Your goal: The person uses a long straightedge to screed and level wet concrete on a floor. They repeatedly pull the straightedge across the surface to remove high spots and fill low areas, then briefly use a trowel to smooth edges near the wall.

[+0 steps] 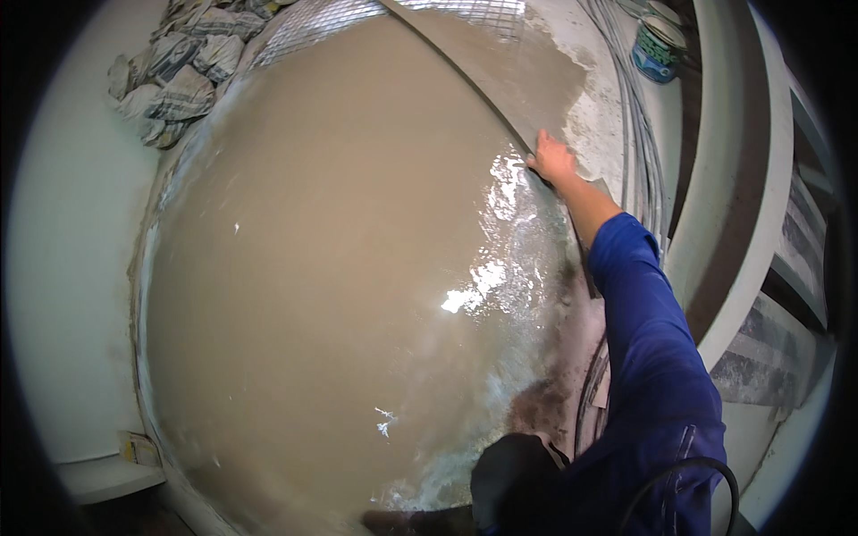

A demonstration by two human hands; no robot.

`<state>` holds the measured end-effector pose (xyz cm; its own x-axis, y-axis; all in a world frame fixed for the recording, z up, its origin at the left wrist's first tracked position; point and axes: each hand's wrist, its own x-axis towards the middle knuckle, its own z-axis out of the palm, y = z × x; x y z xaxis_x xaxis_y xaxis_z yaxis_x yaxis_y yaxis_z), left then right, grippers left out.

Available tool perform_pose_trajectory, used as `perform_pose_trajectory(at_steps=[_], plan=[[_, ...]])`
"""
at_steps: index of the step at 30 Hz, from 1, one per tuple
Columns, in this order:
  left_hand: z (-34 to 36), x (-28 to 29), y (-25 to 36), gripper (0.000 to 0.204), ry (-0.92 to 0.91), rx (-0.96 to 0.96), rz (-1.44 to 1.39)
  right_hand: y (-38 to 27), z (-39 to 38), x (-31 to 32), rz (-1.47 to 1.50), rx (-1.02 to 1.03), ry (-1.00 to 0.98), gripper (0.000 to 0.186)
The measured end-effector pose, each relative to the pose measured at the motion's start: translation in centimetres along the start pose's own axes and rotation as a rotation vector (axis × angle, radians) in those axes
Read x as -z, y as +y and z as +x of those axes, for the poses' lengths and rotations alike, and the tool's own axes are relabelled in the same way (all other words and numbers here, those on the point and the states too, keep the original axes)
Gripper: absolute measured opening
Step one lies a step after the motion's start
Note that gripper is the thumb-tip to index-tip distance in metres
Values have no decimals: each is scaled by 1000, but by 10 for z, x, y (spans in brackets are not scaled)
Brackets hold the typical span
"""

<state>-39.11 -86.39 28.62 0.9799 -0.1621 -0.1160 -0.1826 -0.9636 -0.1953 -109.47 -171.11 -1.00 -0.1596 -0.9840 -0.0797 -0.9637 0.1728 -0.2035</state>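
Note:
My right hand (554, 163), at the end of a blue-sleeved arm, grips the near end of a long, thin straightedge bar (456, 67). From the hand the bar runs away to the far left across a wide sheet of wet, grey-brown mortar (322, 232). Left of the bar the mortar looks smooth; to the right of its far half lies a rougher patch with a ragged edge. Near my hand the surface is watery and shines. My left hand does not show.
Wire mesh (313, 25) edges the mortar at the far side. Crumpled sacks (183, 85) lie against the left wall. Several grey cables (636, 116) run along the right, near a blue-green bucket (657, 54) and a pale curved beam (746, 179).

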Motion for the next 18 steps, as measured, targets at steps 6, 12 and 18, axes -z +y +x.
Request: perform_pose_trajectory(at_steps=[6,12,18], plan=[[-36,-17,-26,64,-99,-26,-36,11,-19,-15,-273,67,77,76],[-69,10,-46,62,-120,-104,-183,8,-10,-16,-351,-17,-180,78],[-136,30,199,81,-221,-279,-773,7,-20,-21,-290,28,-50,82]])
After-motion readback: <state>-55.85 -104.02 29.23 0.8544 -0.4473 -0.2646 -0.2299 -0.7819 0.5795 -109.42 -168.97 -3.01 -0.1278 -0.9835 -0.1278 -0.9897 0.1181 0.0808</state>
